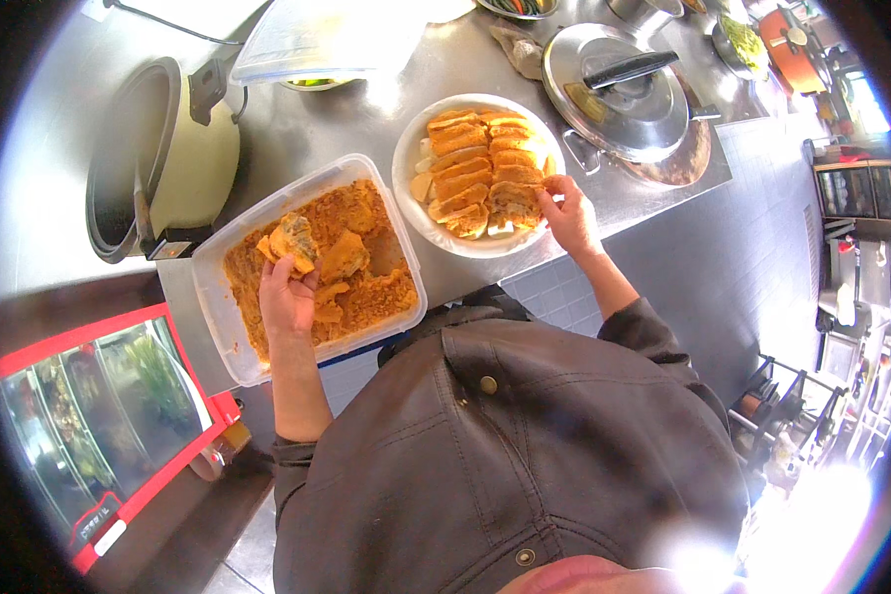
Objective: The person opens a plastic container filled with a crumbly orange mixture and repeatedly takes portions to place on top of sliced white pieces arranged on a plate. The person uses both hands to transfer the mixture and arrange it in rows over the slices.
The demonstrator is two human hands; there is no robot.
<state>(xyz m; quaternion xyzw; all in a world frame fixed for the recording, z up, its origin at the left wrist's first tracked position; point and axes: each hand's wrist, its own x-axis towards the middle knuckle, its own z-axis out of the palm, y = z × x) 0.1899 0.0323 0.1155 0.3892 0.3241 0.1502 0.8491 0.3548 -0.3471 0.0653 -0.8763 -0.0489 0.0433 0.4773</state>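
Observation:
My left hand [288, 300] grips a thick slice of food coated in orange crumbs [293, 244], with grey skin showing on one side, perhaps fish. It is held above a clear plastic tub [407, 210] containing more coated pieces in loose orange coating. To the right stands a round white plate [413, 127], where coated slices [462, 165] overlap in two rows over pale pieces. At the plate's right side, my right hand [567, 213] has thumb and fingers pinched on the edge of a coated slice [515, 201] at the near end of the right row.
A large deep pot [188, 148] stands left of the tub. Beyond the plate sits a lidded steel pan [614, 94] with a black handle. A clear plastic lid [302, 45] lies at the back. The steel counter's front edge runs just below the plate; a red-framed glass cabinet [99, 426] is lower left.

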